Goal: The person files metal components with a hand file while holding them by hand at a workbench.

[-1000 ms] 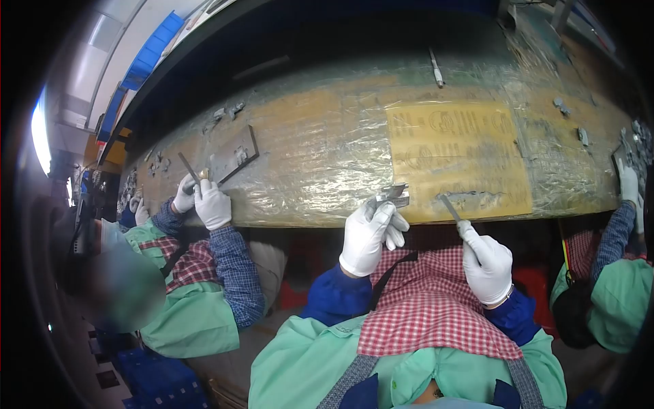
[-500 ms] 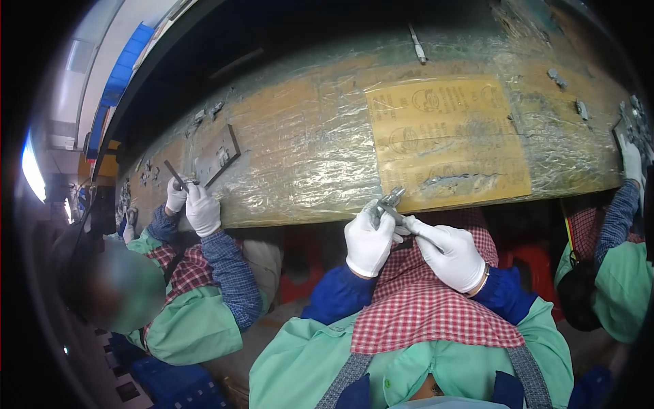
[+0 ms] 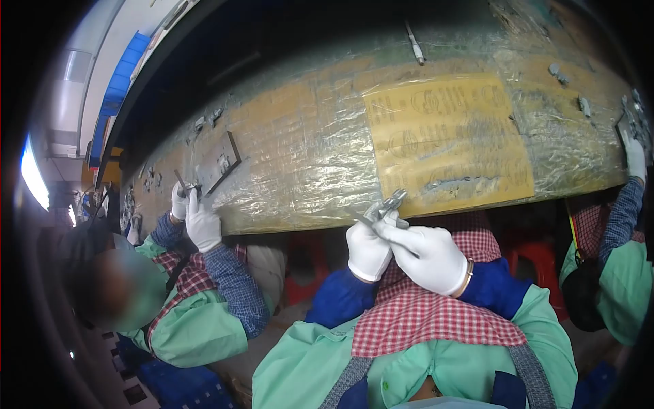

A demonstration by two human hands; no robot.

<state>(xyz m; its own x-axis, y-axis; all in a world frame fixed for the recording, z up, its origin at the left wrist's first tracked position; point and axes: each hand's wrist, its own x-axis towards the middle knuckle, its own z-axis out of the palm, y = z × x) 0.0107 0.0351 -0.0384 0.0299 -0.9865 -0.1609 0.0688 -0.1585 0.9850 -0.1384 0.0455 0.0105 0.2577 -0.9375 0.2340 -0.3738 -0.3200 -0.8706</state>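
Observation:
Just beyond the table's front edge, my left hand [image 3: 368, 251], in a white glove, is closed on a small grey metal part [image 3: 393, 202]. My right hand [image 3: 429, 258], also gloved, lies against the left one, its fingers closed on a thin grey flat tool [image 3: 361, 218] whose tip sticks out to the left across the metal part. Most of the tool is hidden by the fingers. Close behind the hands lies a yellow printed sheet [image 3: 449, 150] with a grey smear of residue [image 3: 458, 183] near its front.
A white and grey pen-like tool [image 3: 416, 50] lies at the back of the film-covered table [image 3: 286, 163]. At the left a co-worker's gloved hands [image 3: 201, 221] work beside a dark-edged plate [image 3: 221, 163]. Another person's hand [image 3: 635, 158] is at the far right, near grey parts [image 3: 584, 106].
My right hand has moved left from the sheet's front edge to my left hand, bringing the flat tool onto the metal part. The view has shifted slightly.

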